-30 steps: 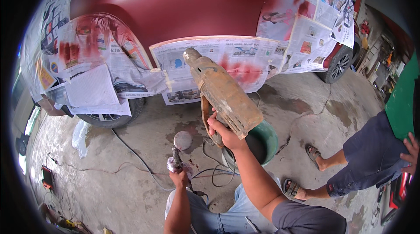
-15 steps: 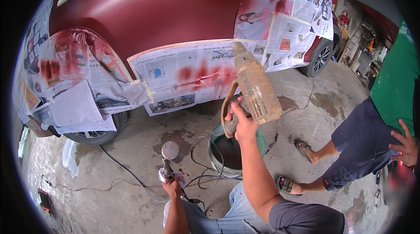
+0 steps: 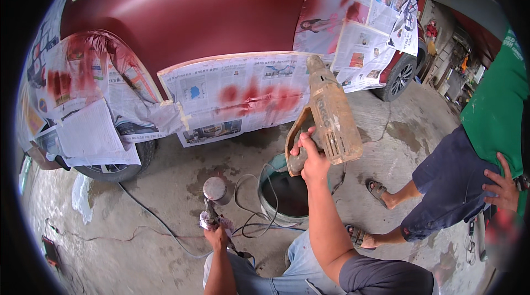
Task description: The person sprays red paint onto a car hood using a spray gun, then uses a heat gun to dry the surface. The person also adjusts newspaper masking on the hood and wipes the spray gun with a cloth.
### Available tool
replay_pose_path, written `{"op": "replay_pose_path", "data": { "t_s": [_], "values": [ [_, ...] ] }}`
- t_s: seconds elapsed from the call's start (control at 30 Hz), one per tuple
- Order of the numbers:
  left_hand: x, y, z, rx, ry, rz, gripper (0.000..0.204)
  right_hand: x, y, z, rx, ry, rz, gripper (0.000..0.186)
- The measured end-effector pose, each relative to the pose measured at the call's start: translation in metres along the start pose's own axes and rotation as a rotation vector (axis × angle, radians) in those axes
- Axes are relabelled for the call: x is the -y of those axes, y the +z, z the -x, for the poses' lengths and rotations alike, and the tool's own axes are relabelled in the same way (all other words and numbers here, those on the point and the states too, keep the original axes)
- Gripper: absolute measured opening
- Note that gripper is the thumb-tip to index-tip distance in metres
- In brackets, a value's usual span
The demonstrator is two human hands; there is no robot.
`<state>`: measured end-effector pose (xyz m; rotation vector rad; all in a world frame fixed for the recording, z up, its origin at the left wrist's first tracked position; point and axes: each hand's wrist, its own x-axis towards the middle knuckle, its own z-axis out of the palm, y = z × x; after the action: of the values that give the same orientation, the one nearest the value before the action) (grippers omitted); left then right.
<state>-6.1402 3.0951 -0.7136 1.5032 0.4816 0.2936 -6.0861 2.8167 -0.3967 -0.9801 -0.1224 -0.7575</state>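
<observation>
My right hand (image 3: 314,163) is wrapped round the handle of a worn, dirty heat gun (image 3: 334,121), raised in front of the car. Its nozzle points up toward the lower edge of a dark red car panel (image 3: 204,16). Newspaper masking (image 3: 207,82) with red overspray is taped below and around that panel. Low in front of my lap, my left hand (image 3: 216,235) grips a spray gun with a round cup (image 3: 216,189) on top. Some whitish cloth or paper is bunched at the spray gun's body, and its trigger is hard to make out.
A bucket of dark liquid (image 3: 284,198) stands below my right arm. Cables and a hose (image 3: 152,211) run over the stained concrete floor (image 3: 171,184). At the right stands a person in a green shirt (image 3: 494,104), with sandals close to the bucket.
The heat gun and my right hand have shifted slightly right and down. My left hand with the spray gun has stayed nearly where it was.
</observation>
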Motion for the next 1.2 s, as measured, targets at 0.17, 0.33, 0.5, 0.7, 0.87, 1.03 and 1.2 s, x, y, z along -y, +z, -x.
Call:
{"op": "replay_pose_path", "data": {
  "t_s": [0.17,0.33,0.5,0.7,0.87,1.03,1.2],
  "values": [
    [-0.008,-0.004,0.003,0.033,0.036,-0.109,0.027,-0.005,0.008,0.007,0.062,0.078,-0.035,0.023],
    [-0.012,-0.009,0.004,0.002,0.049,-0.051,0.027,-0.009,0.023,0.021,0.151,0.151,-0.033,0.023],
    [-0.006,-0.016,0.001,-0.054,0.021,-0.083,0.026,-0.018,0.037,0.039,0.308,0.218,-0.022,0.022],
    [-0.009,-0.021,0.004,-0.098,-0.024,-0.116,0.028,-0.031,0.052,0.058,0.415,0.260,-0.031,0.020],
    [0.000,-0.031,-0.001,-0.126,0.006,-0.072,0.028,-0.033,0.064,0.072,0.505,0.295,0.028,0.018],
    [0.001,-0.036,-0.004,-0.111,-0.039,-0.134,0.030,-0.026,0.068,0.071,0.584,0.263,0.063,0.015],
    [0.012,-0.036,-0.008,-0.147,-0.026,-0.064,0.033,-0.029,0.062,0.066,0.550,0.266,0.056,0.016]
  ]
}}
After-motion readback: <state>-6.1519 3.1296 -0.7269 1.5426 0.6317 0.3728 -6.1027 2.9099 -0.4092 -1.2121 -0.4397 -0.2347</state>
